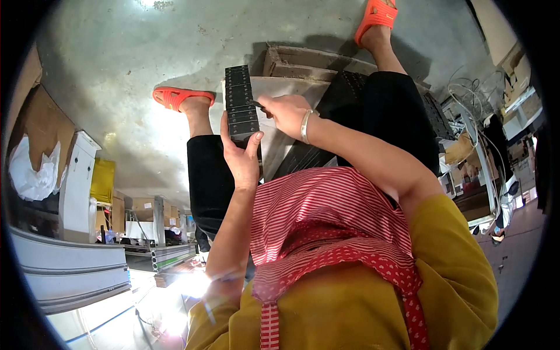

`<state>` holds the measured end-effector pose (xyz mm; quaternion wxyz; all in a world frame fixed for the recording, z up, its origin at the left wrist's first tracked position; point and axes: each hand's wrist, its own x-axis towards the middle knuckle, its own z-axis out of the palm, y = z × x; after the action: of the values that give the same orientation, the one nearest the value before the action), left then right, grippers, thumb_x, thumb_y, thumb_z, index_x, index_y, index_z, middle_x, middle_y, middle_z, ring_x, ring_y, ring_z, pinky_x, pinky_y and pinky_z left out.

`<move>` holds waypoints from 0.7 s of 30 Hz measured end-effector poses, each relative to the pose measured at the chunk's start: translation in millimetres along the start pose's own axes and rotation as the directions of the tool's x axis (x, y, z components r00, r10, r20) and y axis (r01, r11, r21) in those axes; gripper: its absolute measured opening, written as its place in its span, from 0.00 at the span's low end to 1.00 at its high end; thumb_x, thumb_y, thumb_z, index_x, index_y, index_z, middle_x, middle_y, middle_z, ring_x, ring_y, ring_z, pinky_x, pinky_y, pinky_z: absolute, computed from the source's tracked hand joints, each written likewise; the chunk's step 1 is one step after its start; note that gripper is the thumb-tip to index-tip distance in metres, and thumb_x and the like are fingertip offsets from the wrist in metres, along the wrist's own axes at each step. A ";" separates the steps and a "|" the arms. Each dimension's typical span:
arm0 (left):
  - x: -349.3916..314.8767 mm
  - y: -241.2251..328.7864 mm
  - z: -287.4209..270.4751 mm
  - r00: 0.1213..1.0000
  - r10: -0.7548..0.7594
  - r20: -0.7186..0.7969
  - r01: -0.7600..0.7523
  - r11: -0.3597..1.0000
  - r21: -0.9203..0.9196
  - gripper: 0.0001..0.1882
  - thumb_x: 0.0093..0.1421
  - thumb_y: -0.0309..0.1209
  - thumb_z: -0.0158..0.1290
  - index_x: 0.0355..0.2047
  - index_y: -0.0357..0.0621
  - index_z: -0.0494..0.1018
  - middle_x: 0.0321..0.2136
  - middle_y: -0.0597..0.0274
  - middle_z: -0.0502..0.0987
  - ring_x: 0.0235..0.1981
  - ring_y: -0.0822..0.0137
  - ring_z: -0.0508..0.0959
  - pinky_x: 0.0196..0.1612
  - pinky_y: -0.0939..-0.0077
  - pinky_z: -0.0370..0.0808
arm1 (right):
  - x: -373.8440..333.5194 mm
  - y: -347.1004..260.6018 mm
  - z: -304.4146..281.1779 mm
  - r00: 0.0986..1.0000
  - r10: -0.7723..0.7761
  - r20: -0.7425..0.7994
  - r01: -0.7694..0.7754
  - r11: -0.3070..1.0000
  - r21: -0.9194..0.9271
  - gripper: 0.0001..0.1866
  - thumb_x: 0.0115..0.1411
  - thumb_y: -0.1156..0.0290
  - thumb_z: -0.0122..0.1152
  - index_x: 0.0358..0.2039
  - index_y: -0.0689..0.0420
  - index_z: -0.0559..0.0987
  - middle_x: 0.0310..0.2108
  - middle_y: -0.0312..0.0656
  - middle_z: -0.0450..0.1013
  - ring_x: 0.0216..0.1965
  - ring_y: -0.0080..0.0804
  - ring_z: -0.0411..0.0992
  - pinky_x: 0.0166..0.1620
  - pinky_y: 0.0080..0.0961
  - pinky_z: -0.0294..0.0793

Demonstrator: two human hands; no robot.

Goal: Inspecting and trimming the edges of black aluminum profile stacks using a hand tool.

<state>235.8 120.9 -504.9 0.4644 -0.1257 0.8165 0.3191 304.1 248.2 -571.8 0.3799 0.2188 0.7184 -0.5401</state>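
My left hand point(241, 160) is closed around the near end of a long black strip point(238, 96), which looks divided into segments with rows of small round dots. Thumb and fingers press on its two sides. My right hand point(287, 114) is just to the right of the strip, fingers pinched on a small dark piece point(257, 104) whose kind I cannot make out. That piece is at the strip's right edge; whether it touches is unclear. Beneath the strip and hands lies a pale flat board point(291, 87). More black dotted pieces point(348, 87) lie between my legs.
A wooden crate point(309, 63) stands beyond the board, between my feet in orange slippers point(175, 98). On the left are cardboard point(49, 125), a white cabinet point(79, 181) and a yellow bin point(102, 179). Loose cables point(469, 96) hang over a cluttered rack at right.
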 end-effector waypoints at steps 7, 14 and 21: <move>-1.5 -5.5 -2.5 0.999 0.034 -0.029 -0.033 0.999 0.032 0.42 0.48 0.32 0.63 0.59 0.41 0.52 0.38 0.55 0.74 0.38 0.66 0.73 0.45 0.75 0.70 | -22.0 -22.1 -16.2 0.980 -0.146 0.137 0.141 0.989 0.045 0.11 0.52 0.72 0.49 0.38 0.53 0.67 0.21 0.45 0.72 0.26 0.46 0.72 0.28 0.39 0.69; -2.2 -5.1 -3.3 0.997 0.073 -0.020 -0.072 0.997 0.042 0.42 0.48 0.32 0.63 0.60 0.42 0.52 0.39 0.57 0.73 0.36 0.69 0.73 0.43 0.76 0.71 | -31.0 -26.4 -11.3 0.986 -0.149 0.075 0.151 0.989 -0.011 0.07 0.52 0.73 0.49 0.33 0.54 0.67 0.18 0.41 0.71 0.23 0.41 0.73 0.26 0.37 0.69; -0.5 2.7 -1.3 0.997 -0.070 0.039 0.071 0.997 -0.026 0.44 0.48 0.35 0.64 0.60 0.39 0.52 0.50 0.54 0.67 0.48 0.66 0.68 0.53 0.73 0.65 | 1.5 8.1 -5.8 1.000 0.001 -0.006 0.000 0.990 0.143 0.03 0.56 0.73 0.47 0.33 0.54 0.68 0.24 0.42 0.75 0.28 0.44 0.73 0.29 0.37 0.70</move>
<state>233.8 122.1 -502.9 0.4889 -0.1548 0.7983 0.3159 307.3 256.1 -577.2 0.3611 0.2473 0.6791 -0.5893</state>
